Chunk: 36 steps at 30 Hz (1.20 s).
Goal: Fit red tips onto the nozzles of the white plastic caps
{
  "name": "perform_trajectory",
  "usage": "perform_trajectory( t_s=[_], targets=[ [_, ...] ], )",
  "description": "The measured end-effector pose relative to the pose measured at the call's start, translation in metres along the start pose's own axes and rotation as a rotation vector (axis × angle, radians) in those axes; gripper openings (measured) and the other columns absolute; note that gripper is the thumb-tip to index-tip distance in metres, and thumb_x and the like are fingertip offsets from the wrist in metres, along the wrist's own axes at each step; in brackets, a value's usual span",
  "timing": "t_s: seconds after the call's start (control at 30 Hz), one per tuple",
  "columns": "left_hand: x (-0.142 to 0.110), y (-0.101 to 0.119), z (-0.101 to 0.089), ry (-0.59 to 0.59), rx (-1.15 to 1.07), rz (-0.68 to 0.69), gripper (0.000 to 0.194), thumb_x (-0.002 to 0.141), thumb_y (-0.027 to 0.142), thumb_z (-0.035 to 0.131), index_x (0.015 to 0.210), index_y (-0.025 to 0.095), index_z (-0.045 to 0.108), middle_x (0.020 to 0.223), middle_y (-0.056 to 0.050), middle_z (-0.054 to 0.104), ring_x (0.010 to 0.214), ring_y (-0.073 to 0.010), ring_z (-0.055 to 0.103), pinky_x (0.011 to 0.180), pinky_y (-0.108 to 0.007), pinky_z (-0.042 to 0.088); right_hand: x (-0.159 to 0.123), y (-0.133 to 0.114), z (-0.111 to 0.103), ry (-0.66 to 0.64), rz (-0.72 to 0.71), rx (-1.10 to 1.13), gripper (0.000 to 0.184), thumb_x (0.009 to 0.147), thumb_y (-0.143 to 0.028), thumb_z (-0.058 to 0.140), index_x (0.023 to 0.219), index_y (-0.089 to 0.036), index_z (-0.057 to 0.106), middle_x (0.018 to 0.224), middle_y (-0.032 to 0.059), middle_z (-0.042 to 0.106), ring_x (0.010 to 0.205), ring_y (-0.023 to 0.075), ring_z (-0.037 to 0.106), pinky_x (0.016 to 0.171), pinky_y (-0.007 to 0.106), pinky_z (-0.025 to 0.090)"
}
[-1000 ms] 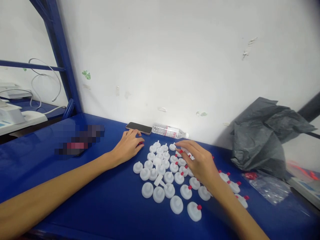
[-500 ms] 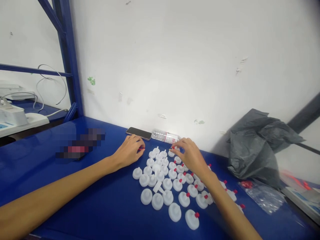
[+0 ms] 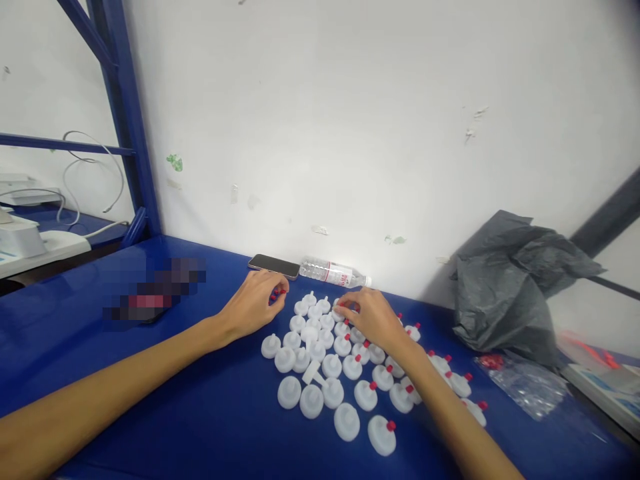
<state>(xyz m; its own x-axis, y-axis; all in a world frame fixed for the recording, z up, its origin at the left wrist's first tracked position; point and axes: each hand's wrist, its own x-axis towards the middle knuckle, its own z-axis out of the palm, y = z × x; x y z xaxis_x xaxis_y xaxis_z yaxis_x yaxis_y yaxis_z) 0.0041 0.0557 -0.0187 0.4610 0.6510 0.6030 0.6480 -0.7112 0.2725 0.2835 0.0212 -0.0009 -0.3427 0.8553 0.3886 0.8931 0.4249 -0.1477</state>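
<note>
Several white round plastic discs with short nozzles [image 3: 311, 402] lie spread over the blue table [image 3: 200, 400]. Many on the right side carry small red caps [image 3: 391, 426]; those on the left are bare. My left hand [image 3: 255, 300] rests left of the discs, its fingers curled round several loose red caps [image 3: 276, 294]. At the far edge of the group, my right hand [image 3: 373, 317] is closed in a pinch over the nozzle of a white disc [image 3: 336, 312]. Some red shows between its fingers. The hand and forearm hide part of the discs beneath.
A phone [image 3: 274, 265] and a clear bottle [image 3: 335, 273] lie along the wall. A grey plastic bag [image 3: 510, 287] slumps at the right, near a clear bag [image 3: 530, 383] with red pieces. At the left lies a blurred-out dark object [image 3: 155, 293] below the blue frame post [image 3: 133, 120].
My right hand has moved left and come down onto a disc at the far edge. My left hand has stayed in place, its fingers now showing the red caps more clearly. The view has shifted slightly.
</note>
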Motion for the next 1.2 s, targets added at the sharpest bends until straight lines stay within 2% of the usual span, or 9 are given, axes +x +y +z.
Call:
perform_trajectory(
  t_s=[0.13, 0.27, 0.37, 0.5, 0.67, 0.83, 1.0, 1.2],
  targets=[
    [0.0, -0.002, 0.002, 0.005, -0.007, 0.008, 0.008, 0.088, 0.022, 0.054, 0.09, 0.021, 0.062, 0.088, -0.003, 0.071, 0.084, -0.021, 0.063, 0.085, -0.039, 0.046, -0.003, 0.002, -0.003, 0.046, 0.019, -0.028, 0.032, 0.1, -0.045, 0.049, 0.097, -0.025, 0.074, 0.083, 0.0034, 0.072, 0.084, 0.0236, 0.065, 0.077, 0.038, 0.05],
    [0.0, -0.004, 0.003, 0.034, -0.04, 0.002, 0.017, 0.093, 0.026, 0.052, 0.103, 0.022, 0.066, 0.095, -0.003, 0.075, 0.09, -0.021, 0.067, 0.089, -0.039, 0.047, -0.005, 0.006, -0.002, 0.09, 0.037, -0.054, 0.041, 0.103, -0.046, 0.038, 0.105, -0.022, 0.072, 0.096, 0.0098, 0.069, 0.097, 0.0277, 0.063, 0.087, 0.045, 0.048],
    [0.001, -0.005, 0.003, 0.042, -0.052, 0.019, 0.02, 0.097, 0.031, 0.052, 0.105, 0.023, 0.068, 0.1, -0.003, 0.076, 0.094, -0.0218, 0.067, 0.093, -0.041, 0.046, -0.007, 0.009, 0.002, 0.049, -0.003, -0.023, 0.043, 0.105, -0.043, 0.033, 0.11, -0.024, 0.071, 0.106, 0.0083, 0.071, 0.104, 0.0264, 0.063, 0.092, 0.045, 0.048],
    [0.001, -0.002, 0.0, 0.037, -0.057, 0.052, 0.021, 0.098, 0.034, 0.052, 0.103, 0.023, 0.069, 0.104, -0.004, 0.075, 0.098, -0.0221, 0.066, 0.093, -0.041, 0.045, -0.008, 0.012, 0.007, -0.017, -0.073, 0.04, 0.044, 0.107, -0.039, 0.029, 0.109, -0.025, 0.071, 0.103, 0.0035, 0.075, 0.105, 0.0224, 0.067, 0.096, 0.042, 0.049],
    [0.001, 0.002, -0.003, 0.065, -0.068, 0.066, 0.016, 0.098, 0.031, 0.054, 0.102, 0.023, 0.067, 0.105, -0.003, 0.074, 0.098, -0.0209, 0.065, 0.093, -0.04, 0.043, -0.009, 0.013, 0.003, 0.048, -0.078, 0.077, 0.035, 0.106, -0.038, 0.037, 0.122, -0.023, 0.064, 0.121, 0.0062, 0.072, 0.118, 0.0246, 0.063, 0.103, 0.047, 0.046],
    [0.0, 0.007, -0.004, 0.098, -0.115, 0.069, 0.013, 0.096, 0.029, 0.058, 0.1, 0.022, 0.069, 0.101, -0.001, 0.075, 0.096, -0.0197, 0.065, 0.093, -0.038, 0.043, -0.013, -0.007, -0.01, 0.15, -0.09, 0.079, 0.025, 0.103, -0.029, 0.046, 0.122, -0.022, 0.06, 0.125, 0.009, 0.065, 0.114, 0.025, 0.062, 0.096, 0.044, 0.051],
    [-0.004, 0.018, -0.005, 0.136, -0.159, 0.151, 0.01, 0.095, 0.027, 0.062, 0.099, 0.022, 0.069, 0.095, -0.001, 0.074, 0.092, -0.018, 0.064, 0.091, -0.035, 0.044, -0.02, -0.042, -0.01, 0.107, -0.29, 0.079, 0.024, 0.102, -0.016, 0.042, 0.122, -0.021, 0.054, 0.121, 0.0092, 0.066, 0.115, 0.0245, 0.059, 0.096, 0.044, 0.05],
    [-0.009, 0.033, -0.004, 0.177, -0.214, 0.311, 0.011, 0.094, 0.018, 0.062, 0.103, 0.02, 0.068, 0.096, -0.001, 0.075, 0.093, -0.0159, 0.065, 0.091, -0.031, 0.045, -0.026, -0.059, -0.006, 0.079, -0.357, 0.091, 0.023, 0.1, -0.014, 0.047, 0.122, -0.021, 0.05, 0.114, 0.009, 0.067, 0.105, 0.0245, 0.061, 0.089, 0.044, 0.052]
  ],
)
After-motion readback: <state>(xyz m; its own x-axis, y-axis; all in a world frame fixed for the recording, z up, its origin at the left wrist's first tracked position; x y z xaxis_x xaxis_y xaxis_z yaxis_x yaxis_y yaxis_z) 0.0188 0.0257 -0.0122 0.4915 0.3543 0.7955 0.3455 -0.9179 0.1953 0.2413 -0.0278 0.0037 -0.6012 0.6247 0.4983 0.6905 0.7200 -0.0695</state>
